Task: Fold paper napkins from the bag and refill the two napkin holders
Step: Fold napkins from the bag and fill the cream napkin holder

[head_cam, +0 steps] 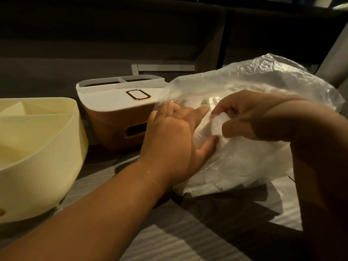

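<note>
On the surface (169, 242), a crumpled clear plastic bag (263, 87) of white napkins (243, 157) fills the 3 o'clock side, the cream holder (37, 157) sits at 9 o'clock, and the brown holder (113, 125) with a white lid stands at 11 o'clock beside it. The left hand (175, 140) lies flat, fingers straight, pressing the bag. The right hand (244, 115) pinches a fold of its plastic.

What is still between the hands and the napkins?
The clear plastic bag: the left hand lies flat on its film, and the right hand pinches it. The white napkins lie under it.
</note>
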`<act>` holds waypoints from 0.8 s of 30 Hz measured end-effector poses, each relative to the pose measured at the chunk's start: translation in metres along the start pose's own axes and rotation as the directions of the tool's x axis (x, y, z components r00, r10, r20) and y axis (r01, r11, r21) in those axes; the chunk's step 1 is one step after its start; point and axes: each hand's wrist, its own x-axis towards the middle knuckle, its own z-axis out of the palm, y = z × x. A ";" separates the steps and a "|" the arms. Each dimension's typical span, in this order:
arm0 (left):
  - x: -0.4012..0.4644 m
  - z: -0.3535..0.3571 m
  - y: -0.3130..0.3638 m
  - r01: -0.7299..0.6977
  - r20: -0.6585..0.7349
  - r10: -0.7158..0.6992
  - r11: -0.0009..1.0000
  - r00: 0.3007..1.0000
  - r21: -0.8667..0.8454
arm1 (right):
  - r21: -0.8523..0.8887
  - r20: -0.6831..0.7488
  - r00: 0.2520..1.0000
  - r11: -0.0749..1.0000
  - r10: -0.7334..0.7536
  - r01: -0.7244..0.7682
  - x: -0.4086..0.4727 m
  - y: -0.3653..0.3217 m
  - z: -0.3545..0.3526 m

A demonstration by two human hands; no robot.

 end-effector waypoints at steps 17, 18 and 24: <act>0.000 -0.012 -0.002 -0.345 0.001 0.355 0.911 0.935 -0.225 | -0.046 -0.035 0.993 0.992 0.116 -0.117 -0.003 0.005 -0.001; 0.000 -0.012 -0.003 -0.345 0.019 0.360 0.908 0.933 -0.237 | -0.017 -0.040 0.990 0.991 0.134 -0.135 -0.004 0.002 -0.001; 0.000 -0.010 0.000 -0.221 0.092 0.247 0.948 0.965 -0.227 | -0.199 0.018 0.990 0.971 0.140 -0.134 -0.009 -0.015 -0.007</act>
